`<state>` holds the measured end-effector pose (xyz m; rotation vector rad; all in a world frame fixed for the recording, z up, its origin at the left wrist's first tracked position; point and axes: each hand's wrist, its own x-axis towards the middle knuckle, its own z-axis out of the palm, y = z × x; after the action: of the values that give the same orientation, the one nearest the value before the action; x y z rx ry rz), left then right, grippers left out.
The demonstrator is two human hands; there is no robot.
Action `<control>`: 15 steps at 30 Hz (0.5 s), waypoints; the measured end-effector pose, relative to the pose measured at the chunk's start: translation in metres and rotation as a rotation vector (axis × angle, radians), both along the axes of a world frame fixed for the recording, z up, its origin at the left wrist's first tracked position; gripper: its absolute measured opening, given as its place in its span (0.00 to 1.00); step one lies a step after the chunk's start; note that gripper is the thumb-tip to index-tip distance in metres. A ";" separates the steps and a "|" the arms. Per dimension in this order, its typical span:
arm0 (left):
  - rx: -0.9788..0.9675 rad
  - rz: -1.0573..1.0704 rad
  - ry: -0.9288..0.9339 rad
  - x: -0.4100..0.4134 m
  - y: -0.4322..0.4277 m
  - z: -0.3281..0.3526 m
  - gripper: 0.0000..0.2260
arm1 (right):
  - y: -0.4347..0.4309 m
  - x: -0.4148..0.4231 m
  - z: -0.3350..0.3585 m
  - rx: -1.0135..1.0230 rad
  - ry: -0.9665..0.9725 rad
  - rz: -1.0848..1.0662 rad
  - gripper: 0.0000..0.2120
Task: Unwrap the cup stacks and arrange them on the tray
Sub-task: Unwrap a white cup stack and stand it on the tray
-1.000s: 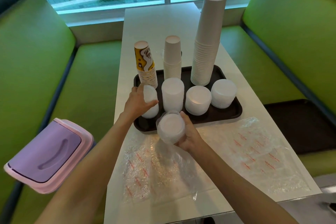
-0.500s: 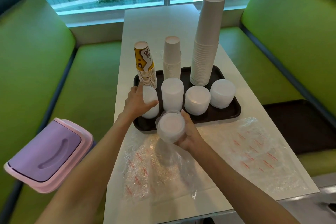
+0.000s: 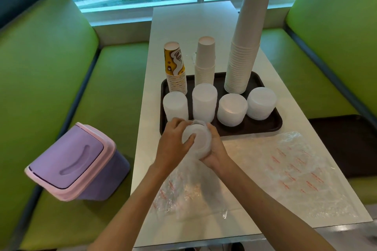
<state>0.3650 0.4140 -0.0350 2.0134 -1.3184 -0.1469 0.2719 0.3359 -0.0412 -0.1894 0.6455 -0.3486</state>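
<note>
- Both hands are on one small wrapped stack (image 3: 199, 142) of clear plastic pieces (cups or lids, I can't tell through the film), held at the near rim of the dark tray (image 3: 267, 127).
- The left hand (image 3: 173, 144) is curled over the stack's left side, with the thumb lying across its round face.
- The right hand (image 3: 216, 149) cups it from the right and underneath, fingers wrapped round the side.
- Clear film with red print (image 3: 183, 191) hangs from the stack down onto the white table (image 3: 183, 26) between the forearms.
- A second sheet of printed film (image 3: 295, 171) lies flat on the table to the right, just in front of the tray.
- Along the tray's front row stand four translucent stacks (image 3: 232, 109), side by side; the two on the left are just behind the hands.
- Behind them stand a stack of yellow printed cups (image 3: 175, 67), a short white stack (image 3: 205, 61) and a tall white stack (image 3: 246, 43), all upside down.
- A purple bin (image 3: 75, 161) with a pink rim sits tilted on the green bench (image 3: 51, 67) to the left.
- Another dark tray (image 3: 342, 144) lies on the bench to the right.
</note>
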 end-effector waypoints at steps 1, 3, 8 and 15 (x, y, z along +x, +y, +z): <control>0.020 0.009 -0.003 0.000 0.002 -0.002 0.17 | 0.001 0.001 -0.002 0.003 0.010 0.009 0.19; 0.053 0.025 0.004 0.001 0.005 -0.003 0.18 | 0.003 0.002 -0.006 0.019 0.025 0.021 0.20; 0.096 0.033 0.021 0.000 0.008 -0.005 0.19 | 0.003 0.003 -0.011 0.028 0.128 0.009 0.19; 0.132 0.010 0.003 -0.005 0.014 -0.003 0.21 | 0.005 0.004 -0.016 -0.014 0.201 -0.076 0.16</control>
<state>0.3604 0.4282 -0.0380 2.1291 -1.3265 -0.2384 0.2762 0.3404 -0.0571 -0.2151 0.8508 -0.4100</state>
